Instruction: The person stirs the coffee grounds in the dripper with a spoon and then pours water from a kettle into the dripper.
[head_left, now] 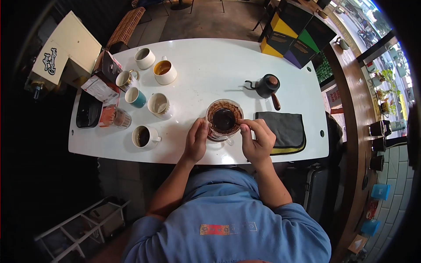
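A coffee dripper (213,107) sits over a glass server at the front middle of the white table. Wet brown grounds line its inner wall around a dark pool of coffee. My left hand (197,139) is closed on the dripper's left side, fingers wrapped along the rim and thumb upright. On the opposite side, my right hand (259,138) pinches the right rim between thumb and curled fingers. Close beside that hand lies a folded dark grey cloth (280,127) with a yellow underside. Most of the server is hidden beneath the dripper; a clear handle shows below it.
A black gooseneck kettle (266,87) with a wooden handle stands behind the cloth. Several cups are grouped at left, including a white mug (144,137) of dark coffee and a teal cup (135,97). A ribbed glass (122,119) and black tray (89,109) stand farther left; colourful boxes (291,35) stand back right.
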`<state>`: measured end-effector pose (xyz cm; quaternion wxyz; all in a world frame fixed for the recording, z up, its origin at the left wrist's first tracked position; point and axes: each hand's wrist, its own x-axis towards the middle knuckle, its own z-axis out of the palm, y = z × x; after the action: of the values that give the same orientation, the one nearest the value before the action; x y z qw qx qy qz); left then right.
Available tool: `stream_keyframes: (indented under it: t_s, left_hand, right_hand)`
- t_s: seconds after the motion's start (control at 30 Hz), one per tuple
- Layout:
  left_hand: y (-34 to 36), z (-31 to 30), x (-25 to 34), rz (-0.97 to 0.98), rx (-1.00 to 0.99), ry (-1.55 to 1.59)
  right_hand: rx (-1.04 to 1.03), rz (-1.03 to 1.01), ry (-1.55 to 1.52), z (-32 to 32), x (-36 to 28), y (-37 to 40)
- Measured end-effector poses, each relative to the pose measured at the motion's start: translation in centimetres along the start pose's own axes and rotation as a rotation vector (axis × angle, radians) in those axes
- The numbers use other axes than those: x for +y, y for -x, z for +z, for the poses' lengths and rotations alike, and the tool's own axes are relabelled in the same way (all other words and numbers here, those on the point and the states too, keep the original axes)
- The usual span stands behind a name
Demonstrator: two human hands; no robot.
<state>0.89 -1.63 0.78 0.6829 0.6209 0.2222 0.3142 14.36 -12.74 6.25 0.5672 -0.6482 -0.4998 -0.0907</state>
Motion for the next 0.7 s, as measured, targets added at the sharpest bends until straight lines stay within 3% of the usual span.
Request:
stream_keyframes:
  t_s: [0.13, 0.43, 0.57, 0.7]
  left_hand:
    - [0.1, 0.3, -0.1, 0.029, 0.024, 0.04]
    - [0.1, 0.4, 0.4, 0.003, 0.025, -0.002]
    - [0.2, 0.3, 0.6, 0.005, 0.006, 0.015]
    - [0.2, 0.3, 0.3, 0.017, 0.008, -0.013]
  right_hand:
    - [0.001, 0.156, -0.123, 0.1, 0.2, 0.8]
    - [-0.013, -0.059, -0.175, -1.3, -0.6, 0.7]
    - [-0.07, -0.074, -0.097, -1.2, -0.5, 0.8]
    - [0.0, -0.041, -0.075, -1.1, -0.7, 0.8]
